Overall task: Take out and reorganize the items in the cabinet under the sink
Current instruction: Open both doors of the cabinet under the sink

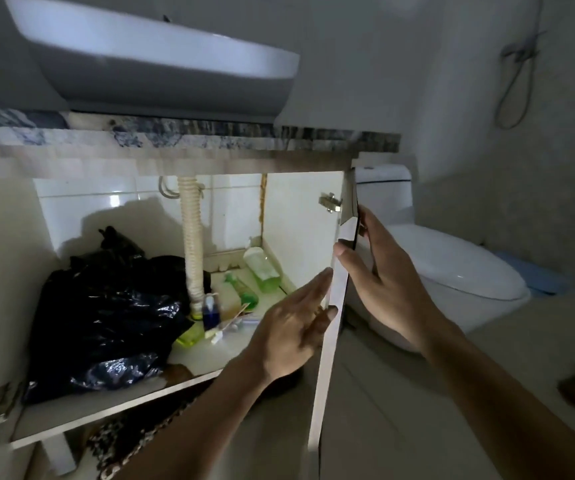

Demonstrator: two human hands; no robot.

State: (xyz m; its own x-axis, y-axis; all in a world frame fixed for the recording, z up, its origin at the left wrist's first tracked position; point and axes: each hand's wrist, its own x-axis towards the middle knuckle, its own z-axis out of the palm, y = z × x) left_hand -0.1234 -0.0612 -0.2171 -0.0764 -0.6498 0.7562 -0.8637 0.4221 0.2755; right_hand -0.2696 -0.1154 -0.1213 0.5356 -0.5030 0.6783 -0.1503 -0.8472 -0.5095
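While both hands — left hand [291, 327], right hand [379, 271] — hold the open cabinet door [334, 306], the bottles [244, 292] lie left of them on the cabinet floor [244, 344], nearer the left hand.

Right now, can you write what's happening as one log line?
stage: cabinet opened, nothing out yet | left hand: flat against door edge | right hand: gripping door | inside: black bag, green bottles

One camera only, worn on the person's head — low down, close to the open under-sink cabinet [189, 379], facing forward and slightly down. The basin [161, 60] looms above it — the toilet [452, 268] sits off right.
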